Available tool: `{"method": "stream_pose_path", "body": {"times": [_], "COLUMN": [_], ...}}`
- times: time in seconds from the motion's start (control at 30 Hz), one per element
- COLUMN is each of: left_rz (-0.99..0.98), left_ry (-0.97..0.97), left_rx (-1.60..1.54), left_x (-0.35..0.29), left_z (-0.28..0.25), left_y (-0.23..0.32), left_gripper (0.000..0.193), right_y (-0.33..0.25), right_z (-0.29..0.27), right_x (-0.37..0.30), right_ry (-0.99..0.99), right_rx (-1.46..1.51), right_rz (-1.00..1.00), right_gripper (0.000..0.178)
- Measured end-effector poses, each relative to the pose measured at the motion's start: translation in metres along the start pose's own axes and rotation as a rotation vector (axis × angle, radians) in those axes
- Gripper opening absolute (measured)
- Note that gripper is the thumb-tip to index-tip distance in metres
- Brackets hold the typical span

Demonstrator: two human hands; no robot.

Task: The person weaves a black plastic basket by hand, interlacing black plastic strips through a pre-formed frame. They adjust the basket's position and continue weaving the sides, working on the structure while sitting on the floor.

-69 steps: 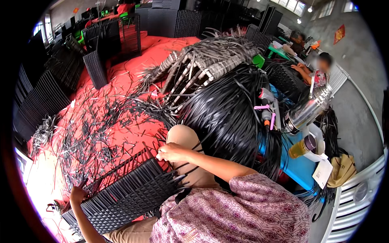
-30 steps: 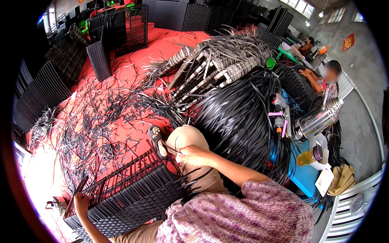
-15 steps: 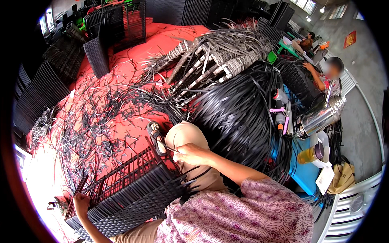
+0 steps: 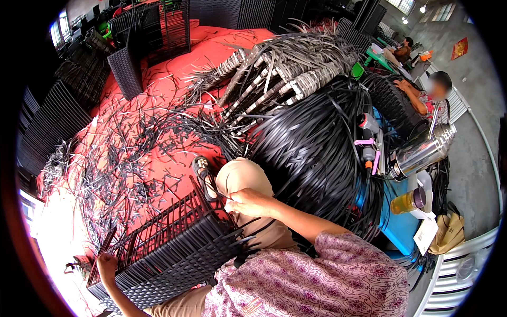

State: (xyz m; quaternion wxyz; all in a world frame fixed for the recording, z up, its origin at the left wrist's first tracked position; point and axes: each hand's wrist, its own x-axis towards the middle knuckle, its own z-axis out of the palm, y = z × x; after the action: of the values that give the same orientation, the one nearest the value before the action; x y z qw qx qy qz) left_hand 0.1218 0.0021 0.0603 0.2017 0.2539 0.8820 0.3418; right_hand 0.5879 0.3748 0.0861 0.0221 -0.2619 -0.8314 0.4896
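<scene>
Black woven frame (image 4: pixel 171 268), boxy, near side tightly interlaced.

Floor (image 4: pixel 211 38) is red, washed out by glare at left. Right wall (image 4: pixel 483 84) is grey and carries a red hanging (image 4: pixel 459 48). High windows (image 4: pixel 442 15) admit daylight; hanging lamps (image 4: pixel 422 9) are lit. Blue tabletop (image 4: pixel 397 231) stands at right, a green table (image 4: pixel 379 62) beyond.
</scene>
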Motion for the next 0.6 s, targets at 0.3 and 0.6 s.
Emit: {"method": "stream_pose_path", "body": {"times": [0.3, 0.6], "left_rz": [0.142, -0.161], "left_ry": [-0.04, -0.076], "left_rx": [0.266, -0.07], "left_x": [-0.001, -0.014], "left_z": [-0.015, -0.023], "left_y": [-0.022, 0.012], "left_gripper": [0.013, 0.02], "right_y": [0.014, -0.018], "right_z": [0.019, 0.002], "right_x": [0.016, 0.008], "right_ry": [-0.042, -0.041], "right_rx": [0.265, 0.307], "right_rz": [-0.079, 0.276], "right_gripper": [0.026, 0.02]}}
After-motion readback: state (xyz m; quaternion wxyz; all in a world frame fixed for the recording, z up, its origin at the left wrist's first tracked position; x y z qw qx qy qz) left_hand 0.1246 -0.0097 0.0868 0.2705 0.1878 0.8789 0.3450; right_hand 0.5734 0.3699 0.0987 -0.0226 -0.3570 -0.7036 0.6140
